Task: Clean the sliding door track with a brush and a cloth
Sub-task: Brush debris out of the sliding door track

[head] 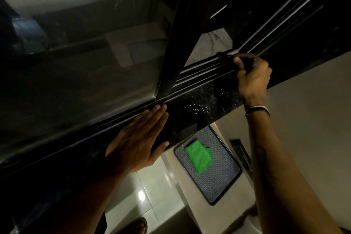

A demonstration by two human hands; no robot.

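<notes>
The sliding door track point(201, 70) runs from the lower left of the frame up to the upper right, a set of thin dark metal rails beside a black speckled sill point(201, 100). The right hand point(253, 76), right of the middle of the frame, is closed around something small and dark that looks like the brush point(247, 61), and its tip sits on the rails. The brush is mostly hidden, so its shape is hard to tell. It looks light, and gripping it near the tip should help it push into the narrow grooves. The left hand point(140, 138) lies flat with fingers spread on the sill, holding nothing. The green cloth point(199, 157) lies loosely folded on a patterned tray point(222, 182) in the lower middle. It looks soft and light, easy to pinch anywhere. White crumbs dot the sill.
</notes>
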